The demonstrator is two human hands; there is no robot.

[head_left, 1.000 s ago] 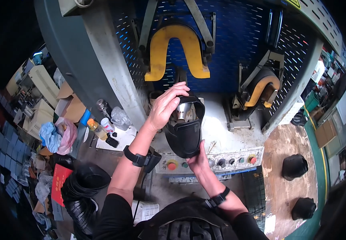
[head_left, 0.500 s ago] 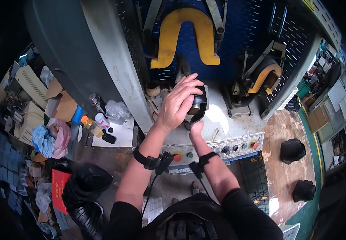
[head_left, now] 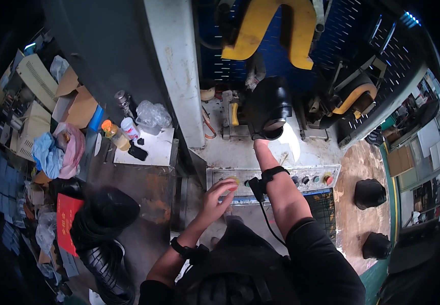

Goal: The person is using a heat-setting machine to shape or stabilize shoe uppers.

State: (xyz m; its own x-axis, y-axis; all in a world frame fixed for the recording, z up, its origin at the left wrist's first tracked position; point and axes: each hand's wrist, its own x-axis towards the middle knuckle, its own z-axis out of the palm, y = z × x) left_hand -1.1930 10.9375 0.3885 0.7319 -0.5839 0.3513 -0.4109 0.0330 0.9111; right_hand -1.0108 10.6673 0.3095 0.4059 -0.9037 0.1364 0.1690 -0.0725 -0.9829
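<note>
My left hand (head_left: 215,202) is at the left end of the control panel (head_left: 276,178), fingers loosely extended and apart, beside a red button with a yellow surround (head_left: 236,181). Nothing shows in its grip. My right arm reaches up to a glossy black boot-like piece (head_left: 270,104) over the machine bed. The right hand (head_left: 261,145) disappears at the lower edge of this piece, so its fingers are hidden. A pale round form shows in the piece's opening. Above hangs a yellow U-shaped clamp (head_left: 250,33).
A second yellow curved clamp (head_left: 354,99) stands at the right. Bottles (head_left: 115,134) and a plastic bag (head_left: 154,116) sit on the left side table. Black boots (head_left: 105,218) are stacked at lower left. Two black pieces (head_left: 370,193) (head_left: 376,245) lie on the wooden board at right.
My left hand has come off the black piece and moved down to the control panel. The right hand stays at the piece, which now shows more fully. The view has shifted.
</note>
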